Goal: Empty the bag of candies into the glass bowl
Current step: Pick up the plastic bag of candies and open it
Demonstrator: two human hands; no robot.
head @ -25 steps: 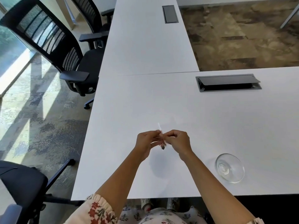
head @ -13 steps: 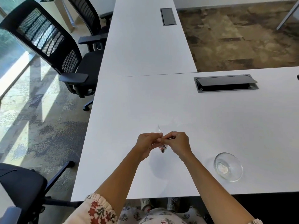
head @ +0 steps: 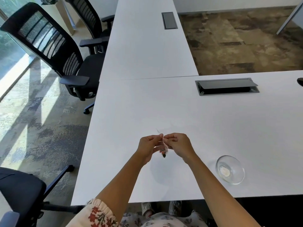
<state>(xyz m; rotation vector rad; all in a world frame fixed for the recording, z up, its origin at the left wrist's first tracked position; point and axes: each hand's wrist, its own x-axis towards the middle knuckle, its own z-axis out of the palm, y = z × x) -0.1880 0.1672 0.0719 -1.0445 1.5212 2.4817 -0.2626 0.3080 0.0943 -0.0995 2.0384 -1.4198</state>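
Note:
A small clear plastic bag of candies (head: 163, 149) hangs above the white table (head: 213, 128), held up between both hands. My left hand (head: 148, 145) pinches its top from the left and my right hand (head: 177, 145) pinches it from the right, fingertips almost touching. A few dark and reddish candies show at the bag's lower tip; the rest of the bag is mostly hidden by my fingers. The glass bowl (head: 230, 169) stands on the table to the right of my right forearm, near the front edge, apart from both hands.
A cable hatch (head: 227, 86) with its lid up is set into the table at the back right; a closed hatch (head: 169, 20) lies on the far table. Black office chairs (head: 65, 51) stand at the left, and another chair (head: 19, 190) at the near left.
My hands stay together on the bag at the same spot; the fingers have shifted slightly on its top. The bowl has not moved on the table.

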